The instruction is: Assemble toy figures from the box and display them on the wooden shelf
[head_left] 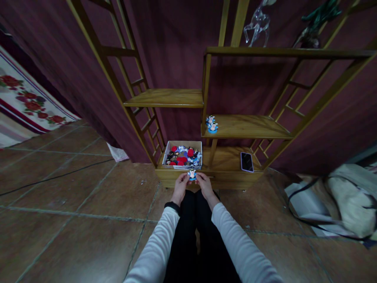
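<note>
Between my two hands is a small blue-and-white figurine [192,175] on a blue base. My left hand [180,184] pinches its left side, and my right hand [204,183] pinches its right side. Just beyond them, a shallow white box [182,167] stands on the low shelf, filled with several small figurines [180,156] in red, black, blue and white. Two similar blue-and-white figurines [212,127] stand close together at the left end of the middle right shelf [247,126].
A phone [246,162] lies on the low shelf at the right. Higher up, a clear glass animal figure [258,26] and a dark green ornament [316,24] stand on the top right shelf [282,52]. A pale bag [353,196] with a black strap rests on the floor at right.
</note>
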Available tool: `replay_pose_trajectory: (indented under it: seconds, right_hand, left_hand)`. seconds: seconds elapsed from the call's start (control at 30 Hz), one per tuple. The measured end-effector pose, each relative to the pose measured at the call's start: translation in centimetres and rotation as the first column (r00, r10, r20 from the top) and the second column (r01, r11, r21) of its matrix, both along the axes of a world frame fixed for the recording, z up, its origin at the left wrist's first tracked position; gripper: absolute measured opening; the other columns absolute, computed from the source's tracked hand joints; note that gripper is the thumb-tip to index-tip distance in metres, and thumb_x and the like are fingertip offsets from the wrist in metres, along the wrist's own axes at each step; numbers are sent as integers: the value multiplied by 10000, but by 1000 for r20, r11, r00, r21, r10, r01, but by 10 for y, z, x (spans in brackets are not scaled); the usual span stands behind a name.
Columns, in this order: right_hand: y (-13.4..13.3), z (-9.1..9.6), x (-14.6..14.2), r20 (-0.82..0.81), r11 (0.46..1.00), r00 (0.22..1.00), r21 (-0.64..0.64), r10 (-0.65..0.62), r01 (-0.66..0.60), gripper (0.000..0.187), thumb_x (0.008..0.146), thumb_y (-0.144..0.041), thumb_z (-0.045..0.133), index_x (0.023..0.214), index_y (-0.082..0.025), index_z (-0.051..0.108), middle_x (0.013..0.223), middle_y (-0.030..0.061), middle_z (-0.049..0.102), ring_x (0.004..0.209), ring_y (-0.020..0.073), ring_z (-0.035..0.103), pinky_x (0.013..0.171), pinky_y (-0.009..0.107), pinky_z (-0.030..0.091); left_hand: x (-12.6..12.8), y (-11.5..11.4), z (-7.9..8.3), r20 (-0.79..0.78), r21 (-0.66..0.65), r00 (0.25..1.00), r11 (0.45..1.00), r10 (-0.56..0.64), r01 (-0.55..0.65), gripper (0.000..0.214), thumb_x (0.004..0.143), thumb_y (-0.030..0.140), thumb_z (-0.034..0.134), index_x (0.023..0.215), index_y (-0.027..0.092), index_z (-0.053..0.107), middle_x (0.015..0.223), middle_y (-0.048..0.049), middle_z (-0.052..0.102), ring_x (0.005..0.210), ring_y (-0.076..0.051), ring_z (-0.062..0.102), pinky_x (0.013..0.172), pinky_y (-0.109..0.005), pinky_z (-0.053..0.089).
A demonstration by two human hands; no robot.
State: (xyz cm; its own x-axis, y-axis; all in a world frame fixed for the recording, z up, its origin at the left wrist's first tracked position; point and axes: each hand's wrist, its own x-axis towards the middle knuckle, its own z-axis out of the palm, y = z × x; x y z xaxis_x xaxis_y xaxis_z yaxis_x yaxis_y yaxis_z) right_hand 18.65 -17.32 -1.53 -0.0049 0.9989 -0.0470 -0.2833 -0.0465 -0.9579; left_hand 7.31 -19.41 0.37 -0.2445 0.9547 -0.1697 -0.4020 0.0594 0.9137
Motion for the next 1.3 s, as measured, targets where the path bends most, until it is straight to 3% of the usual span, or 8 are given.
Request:
replay_pose_trajectory:
  seconds: [0.87, 1.3]
  right_hand:
    - [-1, 6, -1, -84, 998, 996, -67, -23, 17, 282, 610, -384, 656, 809, -184, 663, 705, 3, 635, 533, 101, 503, 532, 240, 411]
    - [-5, 13, -1, -33, 1000, 999, -27, 15, -16, 300, 609, -396, 667, 834, -197, 653, 802, 21, 653, 689, 150, 570, 568, 237, 451]
  left_hand:
    - [0, -1, 0, -26, 8, 999, 1000, -24, 24, 368, 535, 333, 758, 834, 150, 644, 777, -36, 639, 646, -108, 569, 607, -228, 449]
    - [2, -2, 6, -15, 3, 999, 999, -48, 48, 359, 527, 315, 763, 822, 155, 635, 763, -29, 644, 635, -101, 555, 606, -220, 424]
